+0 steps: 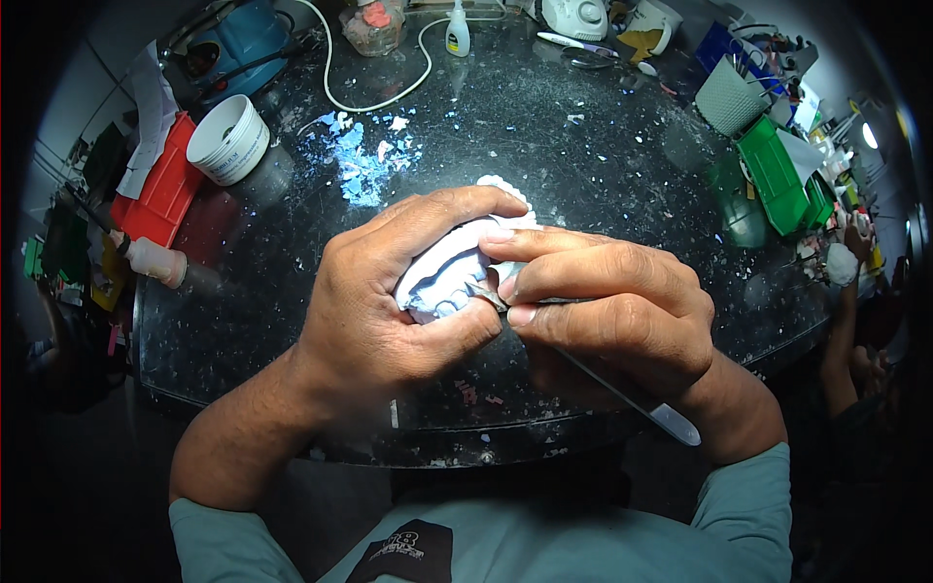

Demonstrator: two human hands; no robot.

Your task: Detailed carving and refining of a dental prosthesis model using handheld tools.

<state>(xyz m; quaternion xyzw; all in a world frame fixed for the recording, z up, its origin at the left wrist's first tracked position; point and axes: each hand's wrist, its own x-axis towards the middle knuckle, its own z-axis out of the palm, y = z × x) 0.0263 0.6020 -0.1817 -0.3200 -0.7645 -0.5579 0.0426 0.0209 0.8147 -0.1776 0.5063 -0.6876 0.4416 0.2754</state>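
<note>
My left hand [374, 272] is closed round a white plaster dental cast [449, 255], fingers over its far side and thumb along its near edge. A row of tooth shapes and a dark hollow show on the cast; the rest is hidden by my fingers. In my right hand [622, 301] is a slim metal dental spatula [622, 394], pinched between thumb and fingers. Its rounded flat end points toward the lower right. The other end reaches the cast near my left thumb, where the contact is partly hidden. My right fingertips rest against the cast's right side.
Blue and white shavings [360, 160] lie on the dark bench [544, 126] beyond my hands. At the left stand a white tub [228, 141] and a red bin [160, 189]. A green bin [773, 170] and grey basket [731, 97] stand right. A small bottle [458, 31] and white cable [379, 105] are behind.
</note>
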